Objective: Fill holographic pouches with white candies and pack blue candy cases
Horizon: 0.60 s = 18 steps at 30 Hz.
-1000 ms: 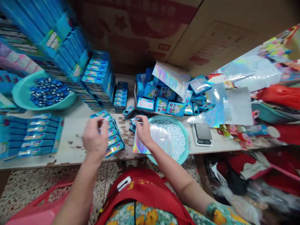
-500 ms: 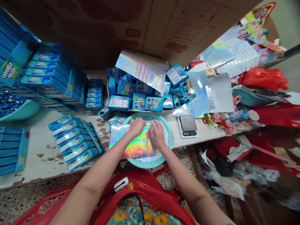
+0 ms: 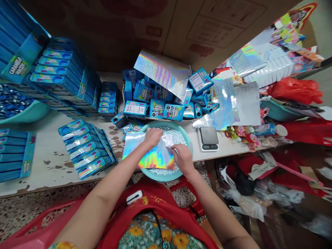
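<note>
A shiny rainbow holographic sheet [image 3: 145, 152] lies across the left part of a turquoise basin [image 3: 190, 152] full of small white pieces [image 3: 178, 136]. My left hand [image 3: 154, 136] is on the sheet's upper part, fingers bent together and gripping it near the top edge. With thumb and fingers pinched, my right hand [image 3: 183, 157] holds a small white strip [image 3: 169, 140] by its lower end, at the right edge of the sheet. Whether the strip is still joined to the sheet is hard to make out.
Blue candy boxes [image 3: 173, 112] are heaped behind the basin under another holographic sheet [image 3: 163, 72]. A small scale [image 3: 209, 138] stands to the right. Stacked blue packs [image 3: 85, 148] and a bowl of blue-wrapped pieces [image 3: 38, 112] are leftward. A large cardboard box [image 3: 116, 38] looms behind.
My right hand has drawn back toward me and to the right, and a white strip now shows in its fingers. My left hand stays on the sheet. The view has shifted slightly.
</note>
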Each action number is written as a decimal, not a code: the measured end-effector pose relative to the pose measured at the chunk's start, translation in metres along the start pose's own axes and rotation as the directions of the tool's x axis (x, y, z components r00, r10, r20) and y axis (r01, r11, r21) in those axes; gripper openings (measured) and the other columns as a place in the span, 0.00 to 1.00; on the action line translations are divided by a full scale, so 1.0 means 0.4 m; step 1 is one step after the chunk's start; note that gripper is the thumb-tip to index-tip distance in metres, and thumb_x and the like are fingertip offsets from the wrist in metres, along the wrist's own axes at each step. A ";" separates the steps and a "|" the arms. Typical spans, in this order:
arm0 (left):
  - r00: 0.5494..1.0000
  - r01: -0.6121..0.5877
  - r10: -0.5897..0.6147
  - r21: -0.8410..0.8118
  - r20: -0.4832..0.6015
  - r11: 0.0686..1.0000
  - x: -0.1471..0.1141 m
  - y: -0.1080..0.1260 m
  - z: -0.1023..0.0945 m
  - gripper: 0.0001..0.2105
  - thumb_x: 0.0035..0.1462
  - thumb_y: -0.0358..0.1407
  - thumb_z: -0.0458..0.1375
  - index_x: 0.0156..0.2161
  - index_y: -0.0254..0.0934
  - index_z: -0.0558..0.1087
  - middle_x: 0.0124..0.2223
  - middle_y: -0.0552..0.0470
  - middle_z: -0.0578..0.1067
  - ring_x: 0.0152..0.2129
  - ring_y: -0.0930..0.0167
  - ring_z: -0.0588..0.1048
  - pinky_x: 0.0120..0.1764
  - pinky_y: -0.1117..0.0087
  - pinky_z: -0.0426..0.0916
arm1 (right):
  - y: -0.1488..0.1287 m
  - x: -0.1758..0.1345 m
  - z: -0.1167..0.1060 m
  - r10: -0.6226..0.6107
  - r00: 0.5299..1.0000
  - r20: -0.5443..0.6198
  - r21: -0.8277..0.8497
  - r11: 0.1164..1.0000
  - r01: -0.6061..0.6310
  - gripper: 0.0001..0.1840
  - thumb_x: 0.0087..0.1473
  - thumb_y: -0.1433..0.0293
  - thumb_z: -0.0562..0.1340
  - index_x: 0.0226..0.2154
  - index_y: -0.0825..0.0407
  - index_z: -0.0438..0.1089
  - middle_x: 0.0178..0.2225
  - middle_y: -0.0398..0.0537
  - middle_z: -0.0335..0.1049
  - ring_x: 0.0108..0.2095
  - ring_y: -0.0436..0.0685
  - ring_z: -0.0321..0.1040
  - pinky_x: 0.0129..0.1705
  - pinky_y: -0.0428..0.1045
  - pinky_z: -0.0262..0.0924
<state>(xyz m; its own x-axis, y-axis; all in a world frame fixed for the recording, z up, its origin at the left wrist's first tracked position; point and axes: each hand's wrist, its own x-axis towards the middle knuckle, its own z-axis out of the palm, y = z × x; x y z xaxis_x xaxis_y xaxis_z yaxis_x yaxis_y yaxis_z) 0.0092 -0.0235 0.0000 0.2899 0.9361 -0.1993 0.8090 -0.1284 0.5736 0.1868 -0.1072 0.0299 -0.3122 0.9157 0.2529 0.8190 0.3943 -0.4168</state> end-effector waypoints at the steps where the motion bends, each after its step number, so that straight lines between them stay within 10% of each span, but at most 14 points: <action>1: 0.999 -0.002 0.000 -0.049 -0.036 0.999 -0.014 0.003 -0.012 0.13 0.61 0.37 0.47 0.42 0.37 0.73 0.46 0.44 0.74 0.46 0.61 0.69 0.49 0.59 0.56 | -0.017 0.012 -0.030 0.039 0.999 -0.011 0.049 0.998 -0.039 0.07 0.60 0.68 0.56 0.33 0.51 0.68 0.32 0.48 0.72 0.36 0.56 0.68 0.41 0.52 0.60; 6: 0.968 -0.250 0.201 -0.612 -0.150 0.750 -0.137 0.029 -0.127 0.24 0.60 0.45 0.50 0.60 0.42 0.60 0.60 0.47 0.65 0.55 0.63 0.64 0.56 0.61 0.57 | -0.122 0.080 -0.145 0.118 0.989 0.090 0.278 0.950 -0.138 0.06 0.57 0.69 0.59 0.29 0.51 0.65 0.28 0.43 0.68 0.31 0.52 0.66 0.36 0.48 0.59; 10: 0.960 -0.270 0.260 -0.595 -0.106 0.757 -0.228 0.023 -0.184 0.35 0.45 0.50 0.63 0.58 0.44 0.62 0.60 0.47 0.64 0.57 0.61 0.62 0.58 0.58 0.55 | -0.198 0.126 -0.163 0.086 0.985 0.151 0.337 0.932 -0.133 0.05 0.56 0.69 0.59 0.29 0.51 0.66 0.28 0.42 0.68 0.30 0.52 0.65 0.35 0.47 0.58; 18: 0.980 -0.180 0.199 -0.443 -0.004 0.878 -0.248 -0.093 -0.013 0.42 0.46 0.49 0.63 0.63 0.37 0.53 0.66 0.39 0.52 0.64 0.55 0.46 0.62 0.50 0.39 | -0.262 0.195 -0.190 0.025 0.985 0.169 0.087 0.995 -0.040 0.05 0.55 0.67 0.61 0.29 0.50 0.65 0.27 0.41 0.67 0.28 0.52 0.65 0.33 0.47 0.56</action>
<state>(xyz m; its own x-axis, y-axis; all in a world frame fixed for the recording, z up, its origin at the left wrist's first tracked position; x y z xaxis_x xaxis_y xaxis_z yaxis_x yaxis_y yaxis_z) -0.0521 -0.1100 0.0026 0.4434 0.8929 -0.0783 0.4314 -0.1361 0.8918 0.1131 -0.0831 0.1596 -0.3685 0.9252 0.0910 0.7858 0.3623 -0.5013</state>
